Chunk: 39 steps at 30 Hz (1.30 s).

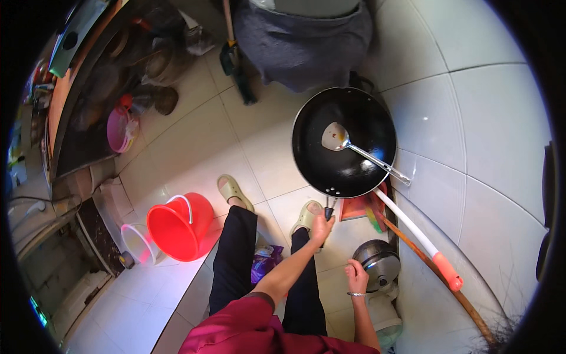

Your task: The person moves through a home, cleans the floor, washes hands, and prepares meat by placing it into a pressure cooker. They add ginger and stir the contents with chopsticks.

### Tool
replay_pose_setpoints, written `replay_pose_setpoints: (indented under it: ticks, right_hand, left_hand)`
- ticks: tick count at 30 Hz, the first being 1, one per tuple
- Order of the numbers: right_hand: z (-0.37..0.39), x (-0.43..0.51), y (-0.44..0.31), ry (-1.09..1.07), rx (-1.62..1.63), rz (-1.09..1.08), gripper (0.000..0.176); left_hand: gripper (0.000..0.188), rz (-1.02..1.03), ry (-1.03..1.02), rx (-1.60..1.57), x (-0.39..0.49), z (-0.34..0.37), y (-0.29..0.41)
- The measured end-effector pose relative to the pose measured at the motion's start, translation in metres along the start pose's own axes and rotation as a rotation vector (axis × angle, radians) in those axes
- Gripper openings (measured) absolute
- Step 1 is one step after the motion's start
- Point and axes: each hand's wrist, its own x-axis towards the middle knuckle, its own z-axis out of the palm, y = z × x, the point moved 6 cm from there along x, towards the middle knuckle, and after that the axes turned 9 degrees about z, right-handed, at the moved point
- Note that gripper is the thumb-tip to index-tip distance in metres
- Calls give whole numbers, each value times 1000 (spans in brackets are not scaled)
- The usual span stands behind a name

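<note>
My left hand (322, 229) grips the black handle of a large black wok (311, 128), holding it out ahead of me above the floor, close to the tiled wall. Inside the wok rests a metal wok spatula (334, 136), with bits of food on its blade and its long handle crossing the right rim. My right hand (357, 279), with a bracelet at the wrist, hangs beside a lidded metal pot (378, 263). Its fingers are loosely curled, and nothing shows in them.
A red bucket (194, 230) and a white tub (140, 243) stand on a tiled ledge at left. Red dustpan (353, 209) and a white-and-orange pole (411, 221) lean by the right wall (491, 132). Ahead is a cloth-draped object (305, 44); a pink basket (118, 130) sits under the counter.
</note>
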Motion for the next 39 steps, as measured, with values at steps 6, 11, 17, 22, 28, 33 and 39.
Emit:
replay_pose_setpoints:
  ticks: [6,11,17,22,28,33,39]
  right_hand:
    - [5,5,-39,-55,34,31,18]
    - [23,-1,-129,-120,-112,-190,18]
    - [78,-28,-276,-204,-211,-469,18]
    - [156,-78,-419,-318,-310,-711,19]
    - [286,-179,-536,-547,-402,-1031,20]
    - [370,-277,-557,-848,-553,-1405,23]
    - [430,-296,-571,-941,-864,-1720,23]
  left_hand:
    - [52,-11,-294,67,2,23,24]
    - [57,250,-252,-25,3,-36,11]
    - [23,169,-46,10,-22,-296,18]
    - [18,55,350,88,-100,-496,-30]
    - [16,-82,508,45,-194,-607,-65]
    - [17,-89,557,-46,-244,-640,-45]
    - [18,33,632,-220,-252,-673,28]
